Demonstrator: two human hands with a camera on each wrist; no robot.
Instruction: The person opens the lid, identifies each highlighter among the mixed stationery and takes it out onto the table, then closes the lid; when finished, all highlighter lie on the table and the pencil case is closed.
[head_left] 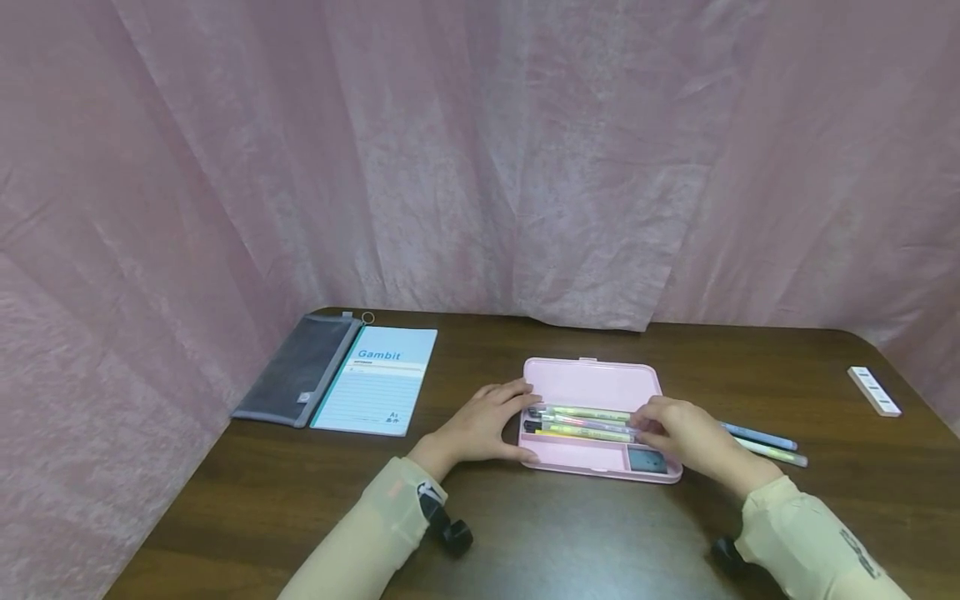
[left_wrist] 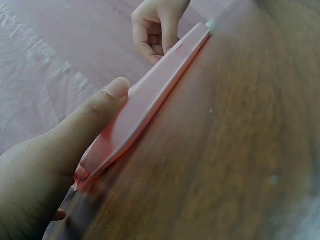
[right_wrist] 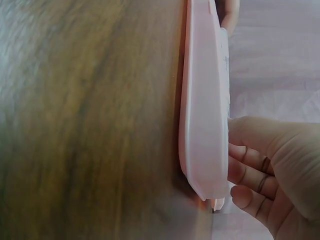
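Observation:
A pink pencil case (head_left: 573, 454) lies opened out on the table, its lid (head_left: 592, 383) laid back at the far side. Several pens (head_left: 581, 422) lie side by side across it, and a dark teal block (head_left: 647, 460) sits in its near right compartment. My left hand (head_left: 480, 421) holds the case's left end, with the thumb (left_wrist: 117, 89) against the near edge and fingers at the far side. Over the right part of the case, my right hand (head_left: 686, 433) pinches a pen's right end between thumb and curled fingers, which hide that end.
Right of the case lie a blue pen (head_left: 761, 436) and a pale green pen (head_left: 772, 452), partly behind the right hand. A white strip with dark marks (head_left: 874, 392) is farther right. At left are a notebook (head_left: 375, 383) and a grey zip pouch (head_left: 296, 371). Pink curtain (head_left: 480, 167) hangs behind the table.

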